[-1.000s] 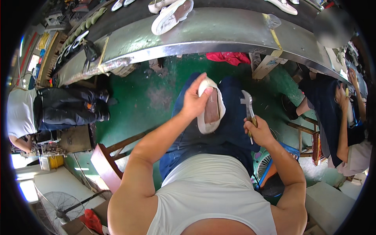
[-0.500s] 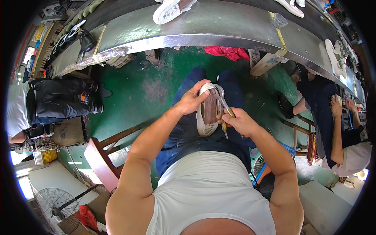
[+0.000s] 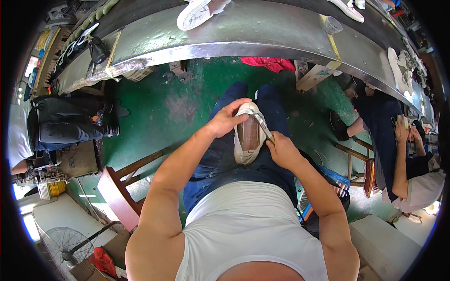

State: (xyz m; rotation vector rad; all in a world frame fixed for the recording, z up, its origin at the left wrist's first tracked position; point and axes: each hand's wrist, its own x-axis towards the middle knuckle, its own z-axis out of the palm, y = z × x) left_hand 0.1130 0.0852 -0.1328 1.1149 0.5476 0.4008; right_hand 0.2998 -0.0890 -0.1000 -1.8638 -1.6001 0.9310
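Observation:
Upside down over my thighs lies a shoe upper on a last (image 3: 248,133), its brown underside up and its pale edge folded around the rim. My left hand (image 3: 226,120) grips it by the left side of the toe end, thumb over the edge. In my right hand (image 3: 284,151) I hold metal pincers (image 3: 263,124), fingers closed round the handles. The jaws of the pincers meet the upper's edge at the right side of the toe end. Most of the handles are hidden in my fist.
A metal-edged bench (image 3: 225,50) crosses ahead, bearing white shoes (image 3: 196,15) and a clear cup (image 3: 332,25). A wooden stool (image 3: 119,196) stands left and a floor fan (image 3: 68,248) behind it. Co-workers are at both sides, one with hands (image 3: 406,130) busy at right.
My right hand has closed up round the pincers, whose handles stood apart and stuck out below before. The jaws now lie along the edge at the toe's right side.

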